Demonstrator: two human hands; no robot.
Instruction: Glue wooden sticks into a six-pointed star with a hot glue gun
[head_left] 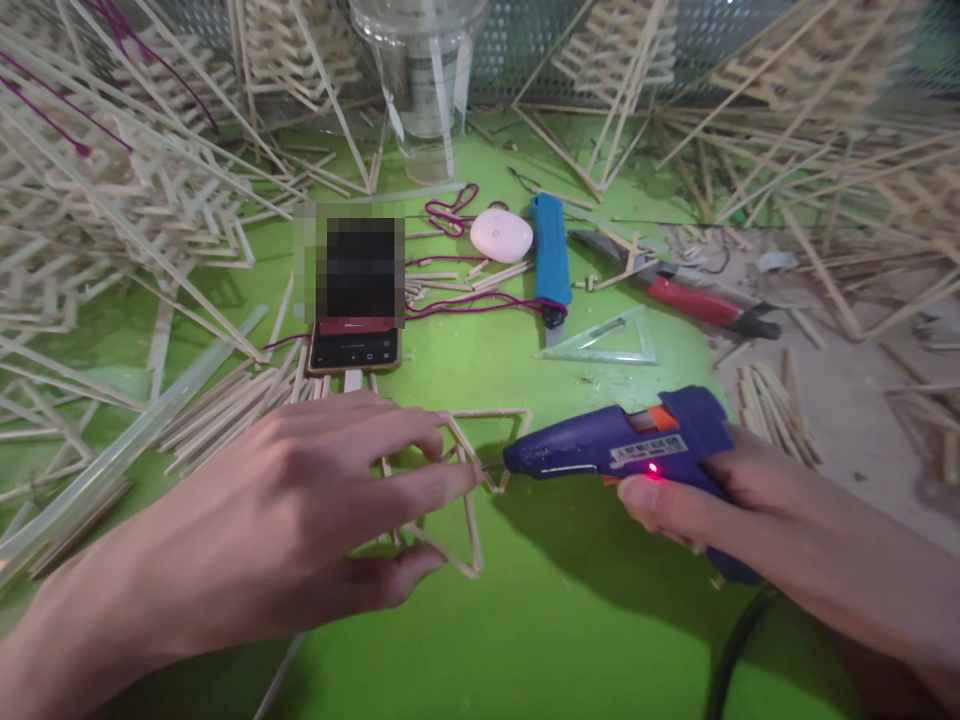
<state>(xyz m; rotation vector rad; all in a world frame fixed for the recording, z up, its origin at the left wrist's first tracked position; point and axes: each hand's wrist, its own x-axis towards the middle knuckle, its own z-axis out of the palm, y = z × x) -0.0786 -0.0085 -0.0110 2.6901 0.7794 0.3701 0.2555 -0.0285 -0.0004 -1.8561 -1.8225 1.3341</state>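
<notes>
Bent to fine work over a green tabletop [540,620], with a small stick frame [470,515] lying well short of the far edge and left of the right edge of the green. Pictured with left hand [360,480] palm-down over the frame, thumb and fingers parted, index fingertip against one corner of the wood; impossible to tell, from this angle, of any pinch beneath. Shown opposite with right hand [757,520] wrapped round a blue hot-glue gun [585,445], thumb beside a lit red lamp, nozzle aimed at that same corner.

Likely to weigh next to nothing, skid easily on the smooth tabletop and stay stiff along each stick, yet give at the joints under a twist or snap under a hard squeeze. Best taken lightly by the middle of a stick, clear of the nozzle and any hot glue. Quite another matter with the glue gun: probably heavier, hard-shelled, hot at the tip, best gripped by the handle alone, with allowance for drag from the black cord [731,650].

Backed, toward the far edge, by a blue utility knife [551,250] and red-handled pliers [694,300].
</notes>
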